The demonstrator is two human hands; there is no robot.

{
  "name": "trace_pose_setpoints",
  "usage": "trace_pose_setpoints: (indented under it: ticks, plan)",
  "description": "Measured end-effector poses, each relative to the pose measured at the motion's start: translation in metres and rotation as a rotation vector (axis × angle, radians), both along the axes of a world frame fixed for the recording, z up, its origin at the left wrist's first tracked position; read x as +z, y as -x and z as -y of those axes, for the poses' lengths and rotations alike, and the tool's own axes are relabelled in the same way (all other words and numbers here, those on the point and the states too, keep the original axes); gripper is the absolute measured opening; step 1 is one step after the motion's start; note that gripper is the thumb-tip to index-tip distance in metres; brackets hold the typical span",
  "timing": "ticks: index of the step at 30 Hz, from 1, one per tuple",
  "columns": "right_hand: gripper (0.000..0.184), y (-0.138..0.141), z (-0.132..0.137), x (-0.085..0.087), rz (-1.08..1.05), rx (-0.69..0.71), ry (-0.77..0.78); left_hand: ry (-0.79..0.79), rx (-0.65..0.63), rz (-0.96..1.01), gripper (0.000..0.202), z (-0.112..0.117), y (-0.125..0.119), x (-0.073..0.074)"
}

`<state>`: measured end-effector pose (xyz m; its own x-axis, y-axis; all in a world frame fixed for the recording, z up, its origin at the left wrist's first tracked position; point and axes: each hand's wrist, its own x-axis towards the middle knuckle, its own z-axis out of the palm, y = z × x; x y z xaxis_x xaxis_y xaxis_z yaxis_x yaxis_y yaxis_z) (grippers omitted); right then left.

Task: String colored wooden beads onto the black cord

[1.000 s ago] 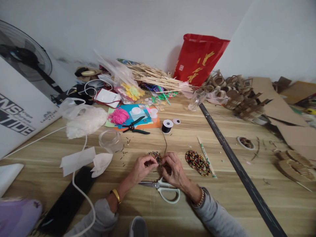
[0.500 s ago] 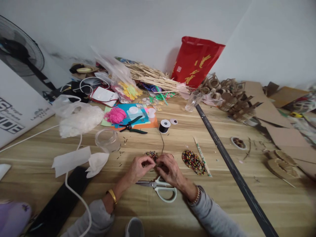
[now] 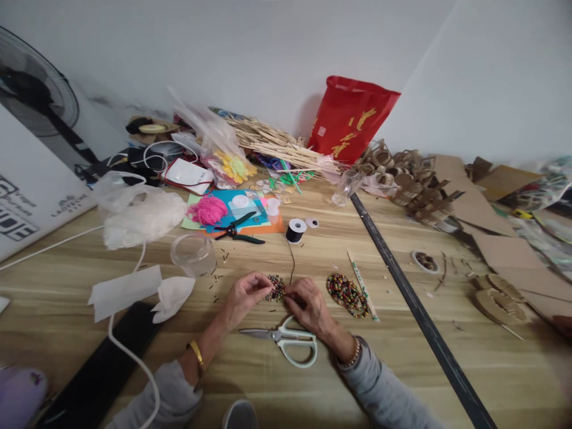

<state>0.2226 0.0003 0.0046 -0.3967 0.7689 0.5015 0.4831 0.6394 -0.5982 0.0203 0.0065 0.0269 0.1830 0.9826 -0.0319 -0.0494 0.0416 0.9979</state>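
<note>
A small heap of multicoloured beads point(image 3: 276, 288) lies on the wooden table between my hands. My left hand point(image 3: 248, 296) is closed in a pinch at the heap's left edge; whatever sits between its fingertips is too small to make out. Just right of the beads, my right hand point(image 3: 309, 305) pinches the thin black cord point(image 3: 292, 262), which runs down from a white-ended spool point(image 3: 295, 230). Below the hands lie scissors point(image 3: 286, 341) with pale handles, blades pointing left. A coiled string of coloured beads point(image 3: 346, 295) rests right of my right hand.
Beside the coil is a thin patterned stick point(image 3: 361, 283). Black-handled pruners point(image 3: 239, 229) and pink yarn point(image 3: 208, 209) lie on coloured sheets. A clear jar point(image 3: 192, 255) stands to the left. A dark strip point(image 3: 415, 304) crosses the table at right. Behind stands a red bag point(image 3: 353, 119).
My hands were together at the fingertips and have now parted. The left one has shifted slightly left to the bead heap's edge, leaving more beads visible. The view has shifted a little.
</note>
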Motion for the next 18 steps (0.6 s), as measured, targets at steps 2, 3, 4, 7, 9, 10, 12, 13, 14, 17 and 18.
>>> trace_pose_setpoints:
  ticks: [2,3,4,7,9,10,12,13,14,17,18]
  plan:
    - [0.003,-0.002,-0.001,-0.003,0.028,-0.024,0.020,0.023,0.006,0.020,0.018,0.000,0.001,0.002]
    - [0.003,-0.003,-0.001,-0.003,0.044,-0.033,0.032,0.031,0.012,0.031,0.018,0.000,0.002,0.003]
    - [0.004,-0.003,-0.001,-0.004,0.059,-0.041,0.042,0.037,0.015,0.039,0.019,0.000,0.002,0.004]
    - [0.005,-0.003,-0.001,-0.003,0.097,-0.058,0.056,0.052,0.006,0.043,0.019,0.000,0.003,0.005]
    - [0.005,-0.003,-0.001,-0.001,0.130,-0.062,0.056,0.053,-0.004,0.042,0.020,0.001,0.003,0.006]
    - [0.006,-0.003,-0.001,0.000,0.150,-0.058,0.055,0.050,-0.010,0.043,0.020,0.001,0.003,0.006]
    - [0.006,-0.003,-0.001,0.002,0.187,-0.055,0.049,0.038,-0.024,0.038,0.018,0.001,0.004,0.005]
    - [0.006,-0.003,-0.001,0.002,0.205,-0.056,0.048,0.031,-0.031,0.032,0.018,0.000,0.004,0.004]
    - [0.006,-0.003,-0.001,0.003,0.224,-0.058,0.048,0.027,-0.036,0.023,0.017,0.000,0.004,0.004]
    - [0.007,-0.004,-0.001,0.005,0.287,-0.063,0.038,0.025,-0.034,-0.007,0.016,0.000,0.004,0.003]
    - [0.008,-0.004,-0.001,0.006,0.307,-0.063,0.033,0.026,-0.036,-0.014,0.016,-0.001,0.004,0.003]
